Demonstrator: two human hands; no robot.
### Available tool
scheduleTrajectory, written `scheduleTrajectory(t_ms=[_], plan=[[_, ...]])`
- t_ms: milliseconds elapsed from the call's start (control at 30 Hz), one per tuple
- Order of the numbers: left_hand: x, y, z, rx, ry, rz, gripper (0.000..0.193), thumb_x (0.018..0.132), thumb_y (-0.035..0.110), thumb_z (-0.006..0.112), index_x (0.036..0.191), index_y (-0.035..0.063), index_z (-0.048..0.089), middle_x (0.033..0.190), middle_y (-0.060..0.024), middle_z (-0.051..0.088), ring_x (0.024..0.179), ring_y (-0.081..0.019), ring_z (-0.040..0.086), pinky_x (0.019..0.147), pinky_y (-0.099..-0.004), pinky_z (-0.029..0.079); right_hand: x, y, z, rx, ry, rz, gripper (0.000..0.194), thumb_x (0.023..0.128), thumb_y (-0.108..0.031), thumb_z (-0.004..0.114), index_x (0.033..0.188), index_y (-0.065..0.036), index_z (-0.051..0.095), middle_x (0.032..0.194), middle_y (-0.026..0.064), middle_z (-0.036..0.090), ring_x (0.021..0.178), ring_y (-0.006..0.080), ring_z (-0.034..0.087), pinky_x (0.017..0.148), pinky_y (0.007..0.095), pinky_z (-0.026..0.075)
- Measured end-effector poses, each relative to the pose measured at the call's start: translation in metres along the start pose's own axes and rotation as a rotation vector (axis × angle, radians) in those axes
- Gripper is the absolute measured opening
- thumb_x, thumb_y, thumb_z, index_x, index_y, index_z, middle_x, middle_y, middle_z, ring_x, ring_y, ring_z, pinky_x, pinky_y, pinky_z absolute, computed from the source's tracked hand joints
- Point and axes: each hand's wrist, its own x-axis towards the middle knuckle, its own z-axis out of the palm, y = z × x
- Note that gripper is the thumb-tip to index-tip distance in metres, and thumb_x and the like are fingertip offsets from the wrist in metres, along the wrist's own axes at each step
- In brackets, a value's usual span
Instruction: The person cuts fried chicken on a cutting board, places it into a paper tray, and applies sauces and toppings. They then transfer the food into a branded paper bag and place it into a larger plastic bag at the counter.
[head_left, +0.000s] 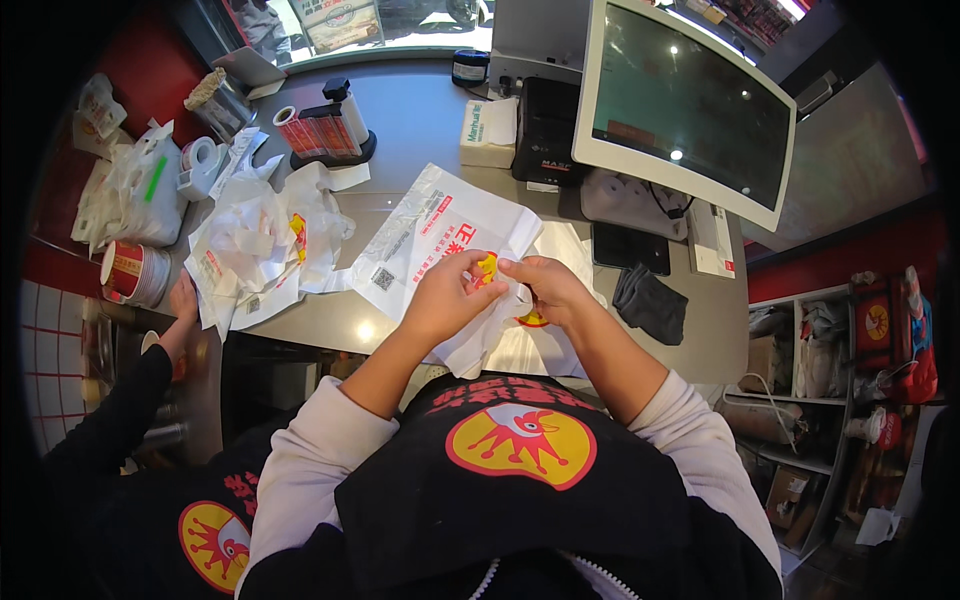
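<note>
A white printed plastic bag (420, 232) lies slanted on the metal counter (330, 330) in front of me. My left hand (454, 292) pinches the bag near its yellow and red logo. Close beside it, my right hand (547, 289) has its fingers closed on the bag's gathered right edge. Beneath my right hand, another white sheet or bag (562, 349) with a yellow and red print rests on the counter.
Crumpled white bags (247, 232) lie on the left, near a co-worker's hand (184, 296) and stacked paper cups (135, 270). A label roll holder (322, 135) stands behind. To the right are a monitor (690, 105), a black tablet (630, 249) and a dark cloth (651, 304).
</note>
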Motion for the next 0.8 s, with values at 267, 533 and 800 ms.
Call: scheduleTrajectory(t_ms=[267,533,800], plan=[[0.01,-0.008,-0.011,-1.004,0.247,-0.264,0.012,0.09,0.013,0.056,0.094,0.0037,0.049,0.086,-0.0073,0.059,0.075,-0.0133,0.059,0.068,-0.0257,0.05,0.003,0.005,-0.042,-0.086,-0.023,-0.256,0.022,0.08,-0.021,0.07,0.085,-0.007,0.054,0.072,0.0045,0.06,0.057,0.0123,0.057,0.046,0.0223,0.04],[-0.001,0.004,-0.019,-0.511,0.781,0.23,0.011,0.095,0.015,0.047,0.097,0.007,0.039,0.075,0.002,0.045,0.06,-0.0018,0.04,0.051,-0.0164,0.033,-0.011,-0.013,-0.015,0.262,-0.11,-0.222,0.019,0.089,-0.008,0.049,0.108,-0.009,0.048,0.112,0.0112,0.056,0.091,0.0207,0.06,0.075,0.0359,0.053],[-0.055,0.053,-0.187,-0.009,1.309,0.563,0.016,0.094,0.016,0.053,0.099,0.0011,0.051,0.084,-0.0014,0.055,0.074,-0.0059,0.051,0.066,-0.0199,0.043,-0.046,-0.032,-0.03,-0.198,0.101,-0.463,0.044,0.09,-0.021,0.055,0.13,-0.006,0.042,0.113,0.0076,0.058,0.094,0.0163,0.059,0.082,0.0265,0.046]])
